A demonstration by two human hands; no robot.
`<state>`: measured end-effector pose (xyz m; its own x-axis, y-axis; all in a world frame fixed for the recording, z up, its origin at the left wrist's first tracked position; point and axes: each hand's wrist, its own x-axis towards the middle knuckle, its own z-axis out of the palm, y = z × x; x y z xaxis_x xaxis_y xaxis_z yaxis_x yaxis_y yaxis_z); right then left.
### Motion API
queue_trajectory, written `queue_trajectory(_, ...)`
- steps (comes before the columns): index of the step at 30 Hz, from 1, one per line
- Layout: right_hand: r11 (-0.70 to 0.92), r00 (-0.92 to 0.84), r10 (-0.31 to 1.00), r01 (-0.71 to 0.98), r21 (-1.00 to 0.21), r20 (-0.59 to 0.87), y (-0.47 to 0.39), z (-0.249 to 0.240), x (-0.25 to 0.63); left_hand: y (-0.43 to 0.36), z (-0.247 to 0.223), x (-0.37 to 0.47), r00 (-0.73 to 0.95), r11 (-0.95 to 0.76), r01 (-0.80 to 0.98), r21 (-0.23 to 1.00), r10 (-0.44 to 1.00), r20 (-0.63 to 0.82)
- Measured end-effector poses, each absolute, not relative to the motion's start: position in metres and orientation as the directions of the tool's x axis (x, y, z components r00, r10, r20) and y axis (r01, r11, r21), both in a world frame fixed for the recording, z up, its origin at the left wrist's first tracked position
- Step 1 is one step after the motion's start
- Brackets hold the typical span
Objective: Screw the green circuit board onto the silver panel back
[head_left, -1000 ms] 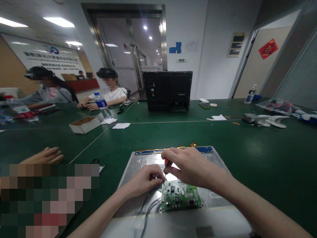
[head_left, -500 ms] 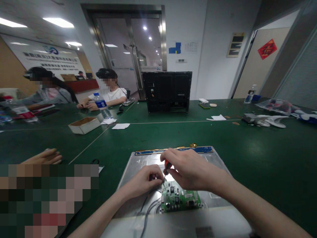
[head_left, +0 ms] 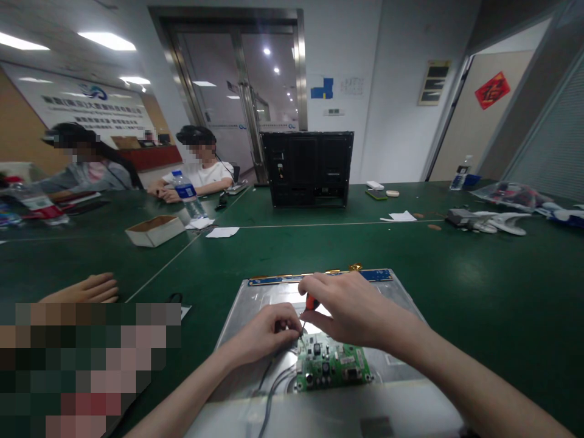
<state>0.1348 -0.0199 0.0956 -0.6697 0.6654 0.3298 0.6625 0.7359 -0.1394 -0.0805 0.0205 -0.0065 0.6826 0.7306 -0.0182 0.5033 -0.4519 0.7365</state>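
My right hand is closed around the red handle of a screwdriver, whose thin shaft points down at the upper left corner of a green circuit board. My left hand is closed in a pinch beside the screwdriver's tip; what its fingers hold, if anything, is hidden. The board lies on the silver metal back of a flat display panel. A narrow blue circuit strip runs along the panel's far edge. Grey cables leave the board's left side and run toward me.
A black monitor casing stands across the green table. An open cardboard box, a water bottle and paper scraps lie left of it. Gloves rest at right. Another person's hand is at near left; two people sit beyond.
My right hand has turned slightly on the screwdriver handle, its fingers shifting a little right. My left hand stays in place. The neighbour's hand at left has straightened its fingers.
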Motion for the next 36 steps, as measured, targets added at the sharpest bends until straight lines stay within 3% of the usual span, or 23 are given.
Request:
queue_trajectory(28,0.782,-0.731,0.617,0.611,-0.123,0.292,-0.022,0.0959,0.1358,0.0192,-0.0023,-0.078,0.668,-0.426,0.482,0.766,0.744,-0.007)
queue_trajectory(36,0.765,-0.701,0.623,0.638,-0.085,0.347,-0.0178,0.0921,0.1329,0.0196,-0.0018,-0.0783,0.659,-0.427,0.503,0.751,0.752,-0.014)
